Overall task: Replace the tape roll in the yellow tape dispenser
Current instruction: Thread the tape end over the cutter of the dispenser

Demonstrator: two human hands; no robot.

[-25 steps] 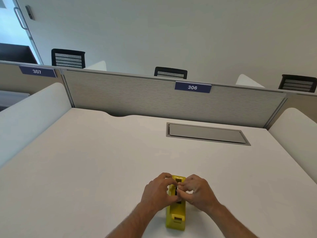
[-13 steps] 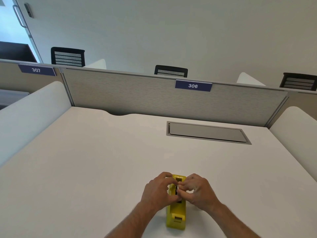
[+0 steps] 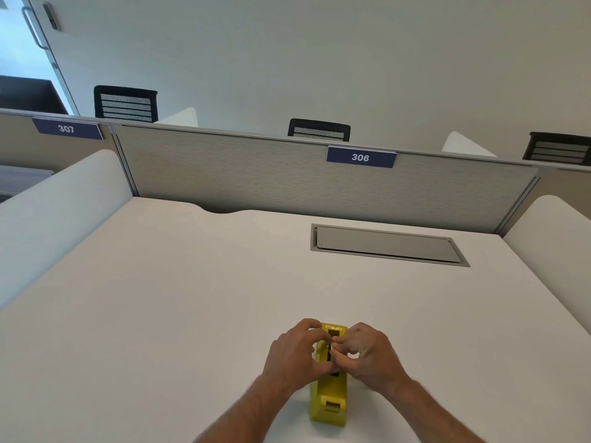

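Note:
The yellow tape dispenser (image 3: pixel 329 402) stands on the white desk (image 3: pixel 179 308) near its front edge, cutter end toward me. My left hand (image 3: pixel 295 354) wraps around its left side, fingers curled over the top. My right hand (image 3: pixel 367 354) closes in from the right, with its fingertips pinched at the dark slot in the dispenser's middle. Both hands cover the roll bay, so the tape roll itself is hidden.
A grey cable hatch (image 3: pixel 387 244) is set flush into the desk at the back right. A grey partition (image 3: pixel 287 174) labelled 306 closes off the back, with white side dividers (image 3: pixel 57 206) left and right. Black chair backs rise behind the partition.
Both hands stay on the dispenser's middle with only slight finger shifts. The view has tilted a little.

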